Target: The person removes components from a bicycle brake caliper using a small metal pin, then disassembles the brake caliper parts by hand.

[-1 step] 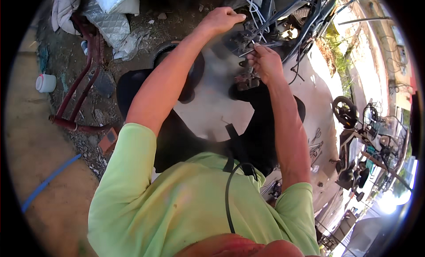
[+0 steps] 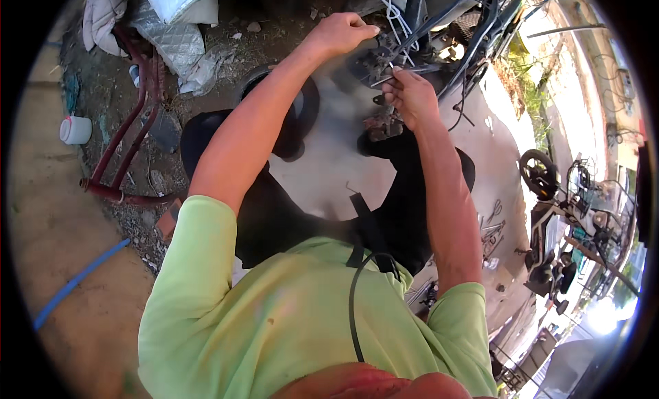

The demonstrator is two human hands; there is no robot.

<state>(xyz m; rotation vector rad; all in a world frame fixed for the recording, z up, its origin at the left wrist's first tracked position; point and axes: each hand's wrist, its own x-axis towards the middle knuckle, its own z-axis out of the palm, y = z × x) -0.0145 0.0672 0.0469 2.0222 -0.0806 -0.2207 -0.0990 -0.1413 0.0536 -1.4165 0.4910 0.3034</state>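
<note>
My right hand (image 2: 412,97) pinches a thin metal rod-like tool (image 2: 381,82) between thumb and fingers. The tool's slim end lies against a cluster of dark, greasy metal parts (image 2: 374,59). Just up and left of that cluster, my left hand (image 2: 343,33) is closed, thumb pointing right; whatever its curled fingers hold is hidden. Beyond both hands stands what looks like a stripped motorbike frame (image 2: 446,25) of dark tubes, with a looped white cord (image 2: 395,18) and loose black cables (image 2: 467,100). Below my right hand sits a rusty, blocky metal part (image 2: 383,124).
On the left lie a dark red tubular frame (image 2: 141,114), a white tub (image 2: 75,130), a blue hose (image 2: 82,282) and silvery quilted sheeting (image 2: 165,38). A black tyre (image 2: 305,114) is behind my left forearm. Hand tools (image 2: 491,231) and a parked motorbike (image 2: 549,227) are at right.
Both hands keep almost the same place and grip. My left forearm has shifted very slightly left, and the background has moved a little in the view.
</note>
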